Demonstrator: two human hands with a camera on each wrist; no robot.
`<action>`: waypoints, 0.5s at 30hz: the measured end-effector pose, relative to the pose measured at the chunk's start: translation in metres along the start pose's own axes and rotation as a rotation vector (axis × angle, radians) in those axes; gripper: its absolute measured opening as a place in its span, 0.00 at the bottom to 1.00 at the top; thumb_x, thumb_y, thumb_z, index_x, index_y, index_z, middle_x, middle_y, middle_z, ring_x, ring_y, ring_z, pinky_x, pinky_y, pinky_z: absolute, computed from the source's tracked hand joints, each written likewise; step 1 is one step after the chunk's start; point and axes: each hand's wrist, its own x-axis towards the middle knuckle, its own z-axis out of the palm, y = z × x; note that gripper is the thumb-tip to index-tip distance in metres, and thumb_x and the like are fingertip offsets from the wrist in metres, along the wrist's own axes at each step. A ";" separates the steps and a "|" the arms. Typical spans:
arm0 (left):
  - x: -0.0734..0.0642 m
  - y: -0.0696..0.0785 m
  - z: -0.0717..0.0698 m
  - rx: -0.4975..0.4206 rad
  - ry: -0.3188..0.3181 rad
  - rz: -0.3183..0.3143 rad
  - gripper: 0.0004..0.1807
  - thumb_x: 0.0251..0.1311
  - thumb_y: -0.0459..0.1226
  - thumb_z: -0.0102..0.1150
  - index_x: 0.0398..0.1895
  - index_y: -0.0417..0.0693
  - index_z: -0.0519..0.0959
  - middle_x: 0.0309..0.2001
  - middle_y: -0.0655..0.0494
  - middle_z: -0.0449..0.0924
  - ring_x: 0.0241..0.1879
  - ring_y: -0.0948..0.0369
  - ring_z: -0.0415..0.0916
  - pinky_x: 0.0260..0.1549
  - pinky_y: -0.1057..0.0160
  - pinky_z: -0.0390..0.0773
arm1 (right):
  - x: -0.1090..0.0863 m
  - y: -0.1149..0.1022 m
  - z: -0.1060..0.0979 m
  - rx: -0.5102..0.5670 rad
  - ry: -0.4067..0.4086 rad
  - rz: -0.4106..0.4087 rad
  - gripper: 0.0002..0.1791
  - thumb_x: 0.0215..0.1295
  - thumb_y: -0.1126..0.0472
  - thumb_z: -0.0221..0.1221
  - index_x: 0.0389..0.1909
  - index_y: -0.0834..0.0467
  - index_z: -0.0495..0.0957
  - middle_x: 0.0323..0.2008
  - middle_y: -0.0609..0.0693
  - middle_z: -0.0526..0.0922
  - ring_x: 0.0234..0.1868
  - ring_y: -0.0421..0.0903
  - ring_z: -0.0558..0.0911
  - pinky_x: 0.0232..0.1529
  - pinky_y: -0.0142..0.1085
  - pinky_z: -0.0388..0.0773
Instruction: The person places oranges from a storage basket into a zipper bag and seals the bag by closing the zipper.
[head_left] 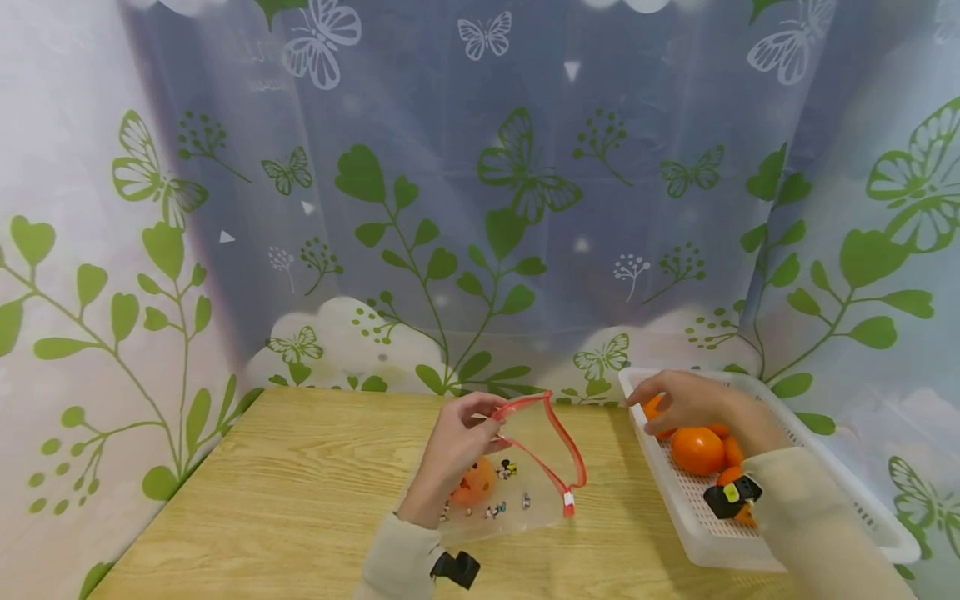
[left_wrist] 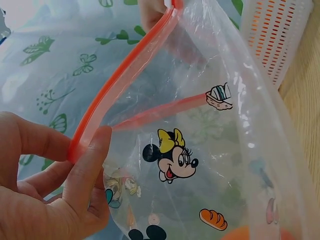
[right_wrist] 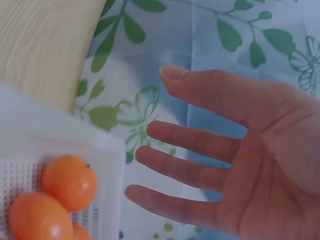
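Observation:
My left hand [head_left: 461,437] pinches the red zip edge of a clear plastic zip bag [head_left: 517,500] printed with cartoon figures. The mouth of the bag gapes toward the right, and an orange [head_left: 474,483] shows through its film. In the left wrist view, the thumb and fingers grip the red strip of the bag [left_wrist: 200,135]. Over the far left corner of a white basket hovers my right hand [head_left: 690,404], fingers spread and holding nothing. Several oranges [head_left: 697,451] lie in the basket below it; the right wrist view shows some oranges [right_wrist: 70,182] beside the fingertips.
The white perforated basket [head_left: 693,546] stands on the right of the wooden table [head_left: 315,483]. A patterned curtain [head_left: 465,250] with leaves and butterflies hangs behind the table and along both sides. Dark camera mounts [head_left: 456,570] sit on both wrists.

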 end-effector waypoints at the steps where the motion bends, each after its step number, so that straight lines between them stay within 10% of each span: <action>1: 0.000 0.000 0.000 0.003 -0.001 0.001 0.13 0.73 0.31 0.57 0.56 0.42 0.83 0.48 0.43 0.80 0.41 0.60 0.83 0.45 0.58 0.90 | 0.000 0.003 -0.001 -0.004 -0.003 0.001 0.24 0.61 0.63 0.70 0.59 0.63 0.82 0.61 0.65 0.82 0.51 0.58 0.87 0.53 0.52 0.86; 15: 0.001 -0.001 0.003 -0.015 -0.027 -0.001 0.13 0.73 0.30 0.56 0.55 0.42 0.83 0.48 0.45 0.80 0.40 0.60 0.82 0.46 0.55 0.90 | -0.011 0.039 -0.005 -0.042 -0.042 0.164 0.26 0.62 0.62 0.69 0.62 0.64 0.79 0.63 0.69 0.79 0.60 0.69 0.79 0.52 0.55 0.85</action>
